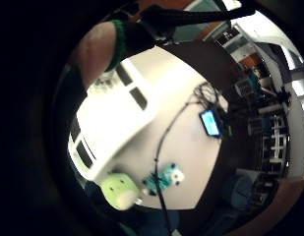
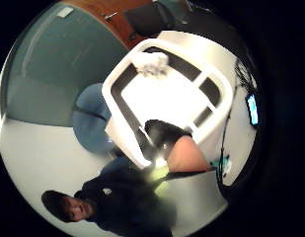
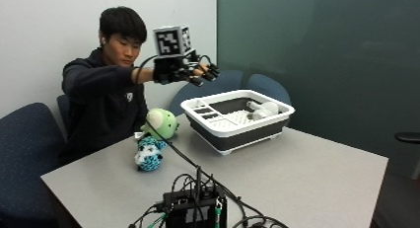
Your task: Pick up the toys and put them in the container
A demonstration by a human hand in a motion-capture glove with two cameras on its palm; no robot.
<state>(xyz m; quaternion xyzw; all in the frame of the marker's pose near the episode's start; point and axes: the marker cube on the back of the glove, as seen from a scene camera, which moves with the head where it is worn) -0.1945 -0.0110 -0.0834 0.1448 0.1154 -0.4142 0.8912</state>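
My open, empty right hand (image 3: 187, 70) hangs above the white tub (image 3: 237, 118); next I grab the green plush frog (image 3: 160, 123).

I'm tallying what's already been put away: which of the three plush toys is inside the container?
The white plush toy, lying in the white container. The green one and the blue spotted one still sit on the table beside it.

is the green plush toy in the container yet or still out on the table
Still out: the green plush toy sits on the table beside the container, next to the blue toy.
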